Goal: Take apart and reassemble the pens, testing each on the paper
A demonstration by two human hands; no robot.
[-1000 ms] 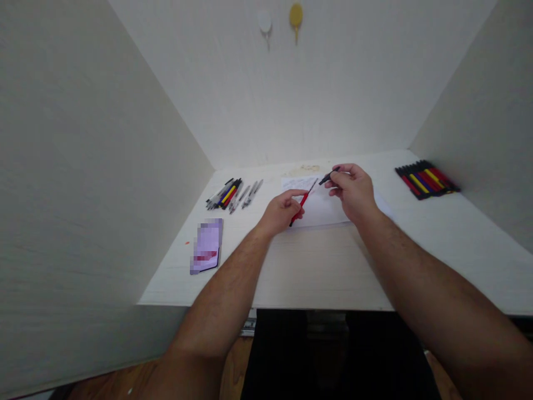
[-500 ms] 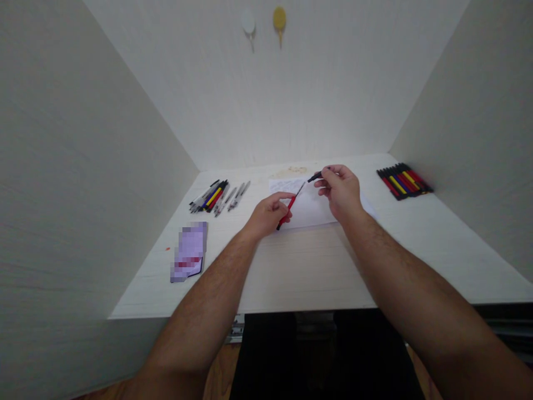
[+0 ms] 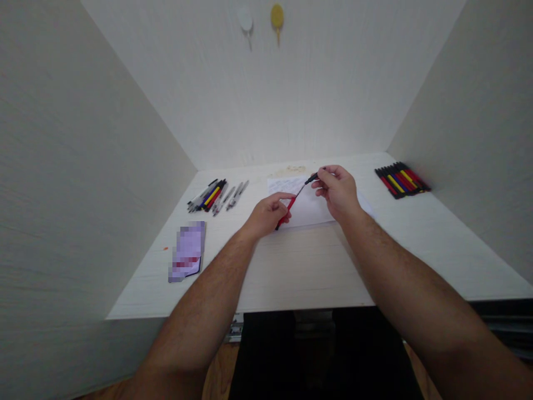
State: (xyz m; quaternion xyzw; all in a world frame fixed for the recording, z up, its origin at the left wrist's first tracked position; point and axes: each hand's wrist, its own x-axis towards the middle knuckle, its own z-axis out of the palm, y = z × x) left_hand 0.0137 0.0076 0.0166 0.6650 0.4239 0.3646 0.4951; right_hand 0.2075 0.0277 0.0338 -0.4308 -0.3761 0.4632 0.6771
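My left hand (image 3: 265, 215) is closed around a red pen barrel (image 3: 290, 206), held slanted over a sheet of white paper (image 3: 313, 212). A thin refill (image 3: 300, 190) sticks out of the barrel's upper end. Between the fingertips of my right hand (image 3: 340, 193) is a black pen tip section (image 3: 311, 178). Its lower end meets the top of the refill, in line with the barrel. Part of the black piece is hidden by my right fingers.
Left of the paper lie loose clear and coloured pen parts (image 3: 208, 195), with a purple-screened phone (image 3: 189, 250) nearer me. A row of coloured pens (image 3: 402, 180) lies by the right wall. Two hooks (image 3: 277, 18) are on the back wall.
My right hand has brought the black tip section down and left onto the refill's end, closing the small gap. My left hand keeps its hold on the red barrel.
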